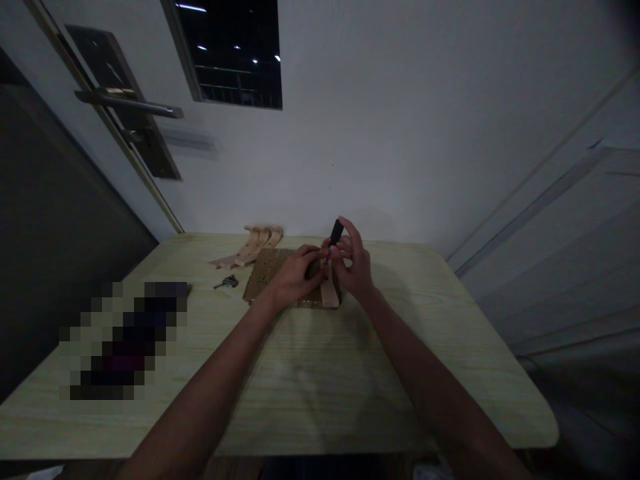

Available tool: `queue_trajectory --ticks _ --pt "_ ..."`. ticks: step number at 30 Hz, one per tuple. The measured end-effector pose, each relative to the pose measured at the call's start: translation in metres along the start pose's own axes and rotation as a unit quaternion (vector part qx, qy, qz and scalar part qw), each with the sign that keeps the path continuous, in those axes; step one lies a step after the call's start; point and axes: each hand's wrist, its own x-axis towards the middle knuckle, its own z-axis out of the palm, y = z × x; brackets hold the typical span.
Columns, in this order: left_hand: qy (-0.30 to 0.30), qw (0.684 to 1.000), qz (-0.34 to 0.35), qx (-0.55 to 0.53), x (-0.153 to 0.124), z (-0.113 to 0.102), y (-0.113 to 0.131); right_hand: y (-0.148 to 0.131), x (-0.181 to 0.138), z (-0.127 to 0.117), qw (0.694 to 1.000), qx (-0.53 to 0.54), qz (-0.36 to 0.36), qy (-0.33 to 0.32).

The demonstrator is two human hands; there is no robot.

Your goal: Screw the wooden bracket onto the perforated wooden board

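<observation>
A screwdriver point(337, 232) with a black handle is held by my right hand point(357, 265), its fingers closed round the handle. It leans slightly, with its shaft pointing down at a pale wooden piece point(329, 293). That piece lies on a brown cardboard sheet point(257, 283), near the sheet's right edge. From the left, my left hand point(294, 275) reaches over the cardboard, its fingertips closed on the wooden piece close to the screwdriver's tip. The tip itself, and any screw under it, is too small and dark to make out.
Several curved wooden pieces point(257, 245) with holes lie behind the cardboard on the left. Nearer is a small heap of dark metal bits point(229, 282), perhaps screws. A blurred-out dark object point(130, 340) lies on the table's left. Behind the table point(400, 400) stands a white door with a handle point(130, 103).
</observation>
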Motion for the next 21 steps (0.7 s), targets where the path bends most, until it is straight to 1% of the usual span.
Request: queue_trajectory --ticks 3,9,13,16,19,21 --pt "-0.002 1.0 -0.001 0.006 -0.0002 0.0004 -0.0004 0.0007 0.0017 -0.001 1.0 0.011 0.003 -0.004" --pt "-0.002 1.0 -0.009 0.006 0.0005 -0.0008 0.0027 0.0049 0.005 0.0018 0.999 0.016 0.025 0.013" --pt "-0.007 1.0 -0.009 0.013 0.0007 -0.0021 0.0054 0.003 0.0067 0.0046 0.999 0.01 0.036 0.002" --pt "-0.006 1.0 -0.008 0.017 0.0004 -0.0028 0.0066 0.001 0.0077 0.0049 0.999 -0.006 0.052 -0.005" --pt "-0.008 1.0 -0.012 0.016 0.0002 -0.0031 0.0066 0.0018 0.0078 0.0041 0.997 -0.034 0.075 0.004" --pt "-0.01 1.0 -0.016 0.015 0.0002 -0.0028 0.0057 0.0035 0.0075 0.0037 0.996 -0.037 0.077 0.013"
